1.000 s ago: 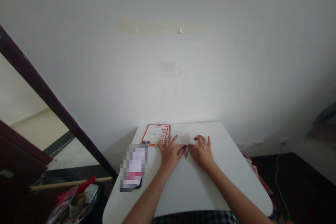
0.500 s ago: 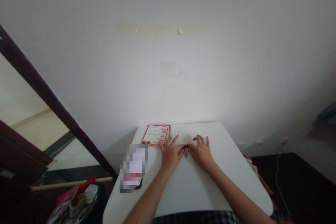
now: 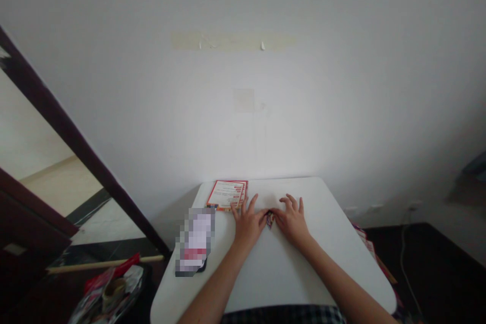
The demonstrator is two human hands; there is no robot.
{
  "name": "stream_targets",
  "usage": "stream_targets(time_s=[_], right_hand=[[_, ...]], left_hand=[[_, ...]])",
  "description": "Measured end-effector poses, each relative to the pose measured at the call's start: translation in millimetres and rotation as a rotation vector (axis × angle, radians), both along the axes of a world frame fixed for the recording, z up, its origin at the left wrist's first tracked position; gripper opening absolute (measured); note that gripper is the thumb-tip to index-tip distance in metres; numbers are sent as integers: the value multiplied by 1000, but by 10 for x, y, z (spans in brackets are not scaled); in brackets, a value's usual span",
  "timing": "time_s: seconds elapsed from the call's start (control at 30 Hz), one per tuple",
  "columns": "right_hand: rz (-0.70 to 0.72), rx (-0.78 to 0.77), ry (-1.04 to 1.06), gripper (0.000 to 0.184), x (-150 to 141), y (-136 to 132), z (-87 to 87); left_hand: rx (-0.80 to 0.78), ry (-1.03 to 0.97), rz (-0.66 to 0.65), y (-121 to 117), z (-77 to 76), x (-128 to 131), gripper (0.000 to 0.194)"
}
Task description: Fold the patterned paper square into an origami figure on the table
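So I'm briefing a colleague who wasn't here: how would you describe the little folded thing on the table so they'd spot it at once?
Start at the white table against the wall. Right of the red-bordered printed cards, the left hand and right hand nearly meet. Between their fingertips sits a small folded printed piece, far smaller than the cards, dark with red marks.

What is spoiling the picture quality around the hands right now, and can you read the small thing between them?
Head view: the small patterned item between the left hand and right hand is tiny, soft and unreadable; a mosaic patch hides whatever lies beside the left hand; wide-angle distortion slants the door frame; the light is dim, without hard glare.
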State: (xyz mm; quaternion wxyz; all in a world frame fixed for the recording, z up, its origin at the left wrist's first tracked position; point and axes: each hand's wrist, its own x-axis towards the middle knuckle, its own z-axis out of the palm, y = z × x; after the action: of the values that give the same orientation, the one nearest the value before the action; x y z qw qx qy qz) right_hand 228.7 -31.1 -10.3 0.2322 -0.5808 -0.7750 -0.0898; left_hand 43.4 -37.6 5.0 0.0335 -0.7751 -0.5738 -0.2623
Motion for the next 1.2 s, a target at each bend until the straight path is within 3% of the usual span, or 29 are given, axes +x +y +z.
stream_targets(time_s=[0.4,1.2], right_hand=[[17,4,53,24,-1,-49,60],[-41,31,102,21,13,-93,121]], left_hand=[[-17,-3,41,-39,94,5,23],[-77,-50,108,-37,84,-32,21]])
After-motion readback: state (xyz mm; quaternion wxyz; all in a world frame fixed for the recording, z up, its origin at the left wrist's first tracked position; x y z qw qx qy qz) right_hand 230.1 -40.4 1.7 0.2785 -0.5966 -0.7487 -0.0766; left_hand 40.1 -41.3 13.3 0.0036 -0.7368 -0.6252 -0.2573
